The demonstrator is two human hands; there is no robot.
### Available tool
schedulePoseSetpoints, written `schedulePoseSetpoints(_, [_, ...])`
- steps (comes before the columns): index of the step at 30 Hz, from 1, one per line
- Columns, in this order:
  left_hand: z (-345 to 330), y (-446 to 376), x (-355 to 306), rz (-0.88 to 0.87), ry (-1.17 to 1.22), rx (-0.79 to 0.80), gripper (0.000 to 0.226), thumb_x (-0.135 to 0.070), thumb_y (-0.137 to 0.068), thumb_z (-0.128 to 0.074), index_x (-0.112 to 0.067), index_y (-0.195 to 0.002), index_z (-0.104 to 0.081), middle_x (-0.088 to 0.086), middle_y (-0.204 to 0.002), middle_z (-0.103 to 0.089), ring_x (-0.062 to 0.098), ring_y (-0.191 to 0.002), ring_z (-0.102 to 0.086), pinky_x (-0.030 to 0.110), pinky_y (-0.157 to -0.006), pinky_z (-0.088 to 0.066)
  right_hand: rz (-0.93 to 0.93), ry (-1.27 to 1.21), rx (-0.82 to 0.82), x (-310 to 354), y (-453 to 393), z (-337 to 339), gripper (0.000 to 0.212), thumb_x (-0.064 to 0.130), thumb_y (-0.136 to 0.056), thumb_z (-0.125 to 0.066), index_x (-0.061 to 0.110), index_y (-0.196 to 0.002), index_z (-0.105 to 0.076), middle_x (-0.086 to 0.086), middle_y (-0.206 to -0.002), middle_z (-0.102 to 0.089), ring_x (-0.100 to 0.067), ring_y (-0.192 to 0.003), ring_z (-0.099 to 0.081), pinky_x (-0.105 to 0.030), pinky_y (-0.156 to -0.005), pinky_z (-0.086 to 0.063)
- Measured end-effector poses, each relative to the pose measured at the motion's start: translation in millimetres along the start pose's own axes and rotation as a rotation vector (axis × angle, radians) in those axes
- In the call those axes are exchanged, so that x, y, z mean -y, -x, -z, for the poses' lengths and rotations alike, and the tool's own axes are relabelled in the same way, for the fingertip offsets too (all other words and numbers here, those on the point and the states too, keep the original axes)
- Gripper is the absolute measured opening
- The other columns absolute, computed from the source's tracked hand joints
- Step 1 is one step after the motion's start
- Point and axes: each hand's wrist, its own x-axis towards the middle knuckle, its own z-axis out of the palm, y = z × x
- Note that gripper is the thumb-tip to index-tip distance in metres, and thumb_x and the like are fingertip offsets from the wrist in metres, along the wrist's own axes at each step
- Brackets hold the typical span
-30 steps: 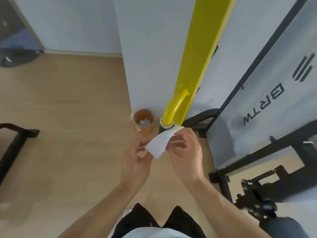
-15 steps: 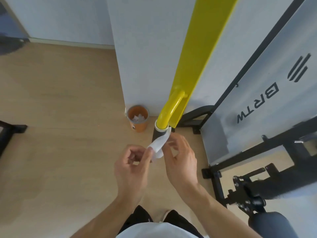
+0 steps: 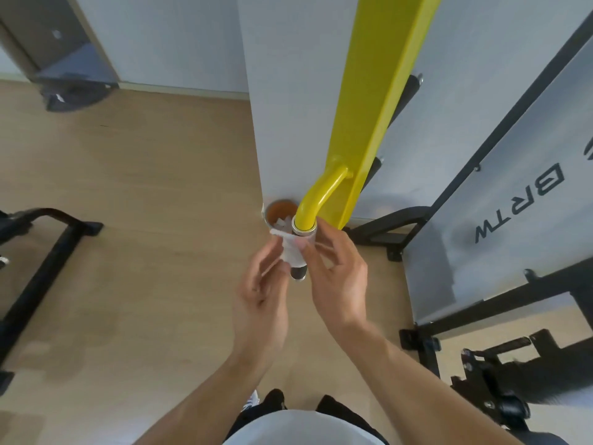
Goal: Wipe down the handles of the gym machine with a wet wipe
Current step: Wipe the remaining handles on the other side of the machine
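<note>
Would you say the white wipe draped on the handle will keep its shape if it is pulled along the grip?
Probably not. The wet wipe looks thin and floppy, already bunched and creased around the handle. It likely clings somewhat, following the grip's curve. Both the left hand and right hand seem needed to keep it wrapped.

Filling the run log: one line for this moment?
wiping | white wet wipe wrapped round black handle | left hand, right hand pinch wipe
</note>
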Motion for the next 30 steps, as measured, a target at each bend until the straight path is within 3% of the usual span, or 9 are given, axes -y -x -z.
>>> schedulePoseSetpoints(1, [-0.5,-1.8,3.2,-0.019,-0.026,0.077,0.038,0.000,-0.100,-0.053,-0.017,-0.133,-0.059,-0.012,-0.121,-0.071,0.005,-0.115,-0.065,0.022,-0.093,-0.050,0.006,0.018,0.035,-3.8,-0.6,1.4,0.029,0.033,-0.092,-0.071,0.028,-0.120,-0.069,0.008,-0.111,-0.070,-0.011,-0.101,-0.069,-0.026,-0.080,-0.058])
schedulePoseSetpoints(3, [-2.3,-10.8,9.0,-0.040,-0.099,0.196,0.049,-0.007,-0.099,-0.052,-0.020,-0.146,-0.047,-0.006,-0.138,-0.062,0.013,-0.130,-0.057,0.038,-0.105,-0.048,-0.016,0.005,0.117,-12.6,-0.1,2.7,0.030,0.027,-0.096,-0.068,0.024,-0.126,-0.068,0.003,-0.113,-0.069,-0.015,-0.101,-0.069,-0.020,-0.072,-0.057])
schedulePoseSetpoints(6, [-6.1,-23.3,10.3,-0.003,-0.137,0.234,0.049,-0.020,-0.096,-0.054,-0.022,-0.145,-0.049,0.000,-0.130,-0.067,0.017,-0.122,-0.062,0.055,-0.102,-0.049,-0.001,0.035,0.162,-23.3,-0.9,3.0,0.029,0.016,-0.097,-0.064,0.023,-0.125,-0.068,0.000,-0.106,-0.072,-0.019,-0.091,-0.069,-0.022,-0.067,-0.056])
schedulePoseSetpoints(10, [-9.2,-26.6,3.4,0.035,-0.076,0.223,0.062,-0.034,-0.083,-0.067,-0.017,-0.141,-0.053,0.000,-0.132,-0.066,0.018,-0.127,-0.059,0.054,-0.108,-0.044,0.029,-0.004,0.124,-15.6,-4.1,1.7,0.032,0.010,-0.093,-0.069,0.022,-0.123,-0.070,0.003,-0.106,-0.074,-0.012,-0.094,-0.068,-0.012,-0.069,-0.050])
schedulePoseSetpoints(14, [-8.9,-25.0,14.1,0.014,-0.080,0.246,0.068,-0.026,-0.083,-0.069,-0.012,-0.144,-0.043,0.003,-0.140,-0.060,0.021,-0.133,-0.054,0.052,-0.113,-0.040,0.050,-0.019,0.062,-23.1,2.1,-3.8,0.032,0.019,-0.092,-0.073,0.022,-0.124,-0.070,0.006,-0.115,-0.073,-0.011,-0.107,-0.068,-0.025,-0.088,-0.054])
schedulePoseSetpoints(17, [-8.9,-19.4,26.8,0.048,-0.112,0.267,0.056,-0.025,-0.080,-0.072,-0.018,-0.131,-0.049,0.000,-0.127,-0.066,0.019,-0.124,-0.060,0.056,-0.107,-0.043,0.029,0.131,0.087,-43.9,8.9,-1.7,0.028,0.017,-0.090,-0.074,0.022,-0.117,-0.072,0.012,-0.101,-0.075,0.000,-0.089,-0.067,-0.013,-0.073,-0.048])
schedulePoseSetpoints(20, [-7.9,-18.0,25.1,0.076,-0.117,0.292,0.046,-0.027,-0.079,-0.074,-0.023,-0.122,-0.058,-0.005,-0.114,-0.072,0.015,-0.115,-0.065,0.048,-0.104,-0.048,-0.030,0.159,0.100,-49.7,10.2,0.6,0.030,0.016,-0.090,-0.073,0.028,-0.117,-0.072,0.014,-0.096,-0.076,0.001,-0.084,-0.066,-0.017,-0.069,-0.048])
schedulePoseSetpoints(25, [-5.1,-24.5,3.9,0.012,-0.078,0.268,0.031,0.000,-0.090,-0.067,-0.014,-0.117,-0.069,-0.018,-0.095,-0.076,-0.005,-0.093,-0.069,0.007,-0.072,-0.049,0.052,0.030,0.049,-34.0,3.7,0.4,0.033,0.018,-0.091,-0.072,0.025,-0.124,-0.070,0.007,-0.106,-0.075,-0.008,-0.089,-0.067,-0.031,-0.075,-0.058])
schedulePoseSetpoints(30, [-3.0,-23.4,23.1,0.028,-0.172,0.287,0.033,-0.003,-0.088,-0.070,-0.013,-0.119,-0.068,-0.005,-0.098,-0.075,0.002,-0.094,-0.069,0.022,-0.085,-0.055,0.053,0.194,0.077,-55.1,9.6,2.3,0.033,0.019,-0.089,-0.074,0.019,-0.122,-0.071,0.010,-0.105,-0.075,0.002,-0.093,-0.066,-0.014,-0.075,-0.048])
